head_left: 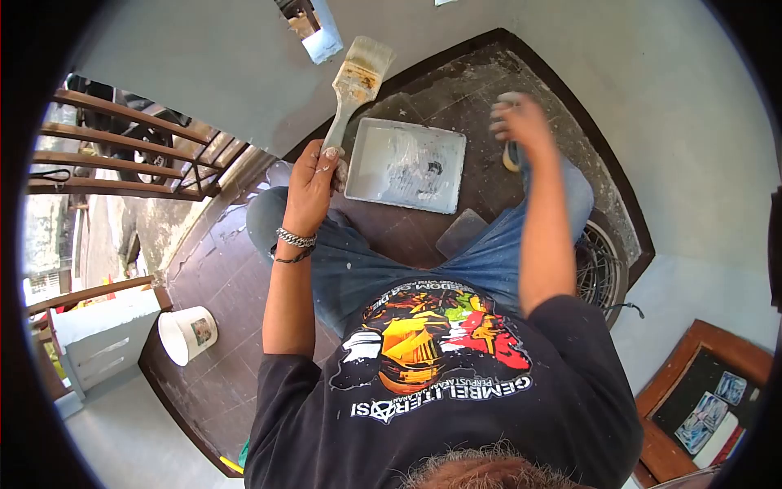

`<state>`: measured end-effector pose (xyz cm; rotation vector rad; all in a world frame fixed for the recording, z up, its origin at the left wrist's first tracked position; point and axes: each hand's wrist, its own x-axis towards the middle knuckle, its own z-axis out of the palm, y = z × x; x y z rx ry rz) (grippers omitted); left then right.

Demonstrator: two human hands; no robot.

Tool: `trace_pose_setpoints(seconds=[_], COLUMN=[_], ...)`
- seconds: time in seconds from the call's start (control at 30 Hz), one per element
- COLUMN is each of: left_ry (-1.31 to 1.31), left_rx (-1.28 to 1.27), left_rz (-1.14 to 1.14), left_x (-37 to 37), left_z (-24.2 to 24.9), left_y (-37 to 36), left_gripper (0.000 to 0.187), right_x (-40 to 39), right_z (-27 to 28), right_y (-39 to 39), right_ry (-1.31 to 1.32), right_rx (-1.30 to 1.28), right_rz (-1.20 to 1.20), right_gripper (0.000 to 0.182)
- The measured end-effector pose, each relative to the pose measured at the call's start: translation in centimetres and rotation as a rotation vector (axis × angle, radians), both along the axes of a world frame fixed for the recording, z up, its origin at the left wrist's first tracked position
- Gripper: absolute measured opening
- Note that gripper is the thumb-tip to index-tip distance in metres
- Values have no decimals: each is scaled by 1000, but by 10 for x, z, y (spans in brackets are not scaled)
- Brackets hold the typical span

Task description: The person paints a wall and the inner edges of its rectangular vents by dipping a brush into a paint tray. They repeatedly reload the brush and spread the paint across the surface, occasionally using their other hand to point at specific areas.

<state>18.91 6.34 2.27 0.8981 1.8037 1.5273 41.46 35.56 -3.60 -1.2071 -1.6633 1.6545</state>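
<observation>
My left hand (314,183) is closed round the handle of a wide paintbrush (358,73), its paint-stained bristles pointing up and away from me. White paint smears mark the thumb and fingers. Just right of that hand, a shallow white paint tray (407,204) lies on the floor, with wet whitish paint and a dark patch inside. My right hand (521,126) is beyond the tray's right side, blurred by motion, its fingers apart and nothing visible in them. Below it is a small tan rounded object (511,157), partly hidden, whose kind I cannot make out.
I sit with bent knees on dark floor tiles (216,269), facing a wall corner. A flat greyish piece (461,232) lies between my legs. A white bucket (187,336) stands left, a wire-guarded fan (599,265) right. Wooden rails (122,151) and a framed board (700,407) flank me.
</observation>
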Motion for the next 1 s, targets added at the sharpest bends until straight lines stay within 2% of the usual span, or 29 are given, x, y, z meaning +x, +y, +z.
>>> trace_pose_setpoints(seconds=[0.03,0.07,0.1,0.17,0.2,0.23,0.27,0.33,0.43,0.53,0.63,0.7,0.8,0.9,1.0], left_ry=[33,69,105,282,270,251,243,215,101,60,7,-1,5,9,6], left_rx=[-18,-36,-58,-130,-163,-204,-225,-269,-268,-251,-266,-270,-279,-303,-328], left_rz=[-5,-10,-19,-40,-23,-11,-14,-15,36,21,33,19,-17,-50,-70], left_x=[3,4,3,-9,-12,-14,-16,-26,-36,-51,-53,-52,-51,-51,-50], left_z=[4,7,10,9,13,15,14,11,-3,-24,-36,-37,-38,-43,-45], left_y=[-3,-8,-15,-27,-30,-32,-33,-29,-13,-2,8,19,29,34,40], left_gripper=[24,23,23,20,21,21,21,21,21,20,19,18,18,18,18], right_x=[-16,-33,-50,-51,-48,-46,-38,-28,-24,-20,-25,-26,-33,-42,-47], right_z=[-36,-108,-180,-264,-303,-307,-320,-388,-404,-397,-374,-387,-381,-384,-371], right_y=[5,21,30,1,-10,-23,-36,-42,-57,-58,-47,-23,19,51,86], right_ry=[-104,-301,-592,-707,-763,-928,-917,-916,-889,-833,-778,-760,-868,-914,-930], right_rx=[-97,-10,160,269,36,-38,-150,-260,-306,-268,-241,-155,-41,97,57], right_rz=[87,180,266,176,81,131,122,217,-16,43,2,47,170,180,328], right_gripper=[23,17,20,45,50,52,56,58,52,45,42,41,41,38,43])
